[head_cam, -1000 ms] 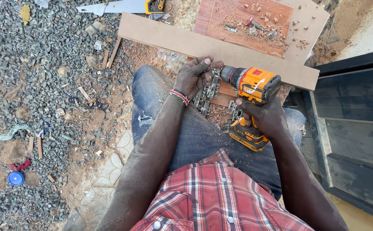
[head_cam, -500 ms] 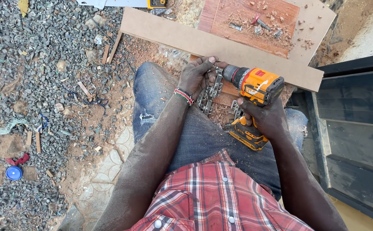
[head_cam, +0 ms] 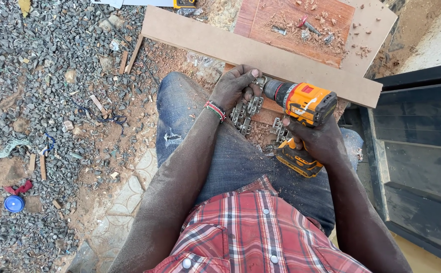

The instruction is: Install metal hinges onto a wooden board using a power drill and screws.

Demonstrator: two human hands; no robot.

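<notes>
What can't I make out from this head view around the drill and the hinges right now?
- Drill tip: hidden in the head view behind the left hand, so bit and contact point cannot be told.
- Metal hinges: partly covered by that hand and the drill; their count is unclear.
- Trigger: wrapped by the right hand.
- Saw at the top edge: cut off by the frame.
- Bits on the red-brown board: too small to identify.

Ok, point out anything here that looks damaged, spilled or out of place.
The jeans have a small rip on the thigh, and sawdust coats them near the orange drill in the right hand. Wood chips and screws lie scattered over the reddish board. The left hand presses metal hinges.
</notes>
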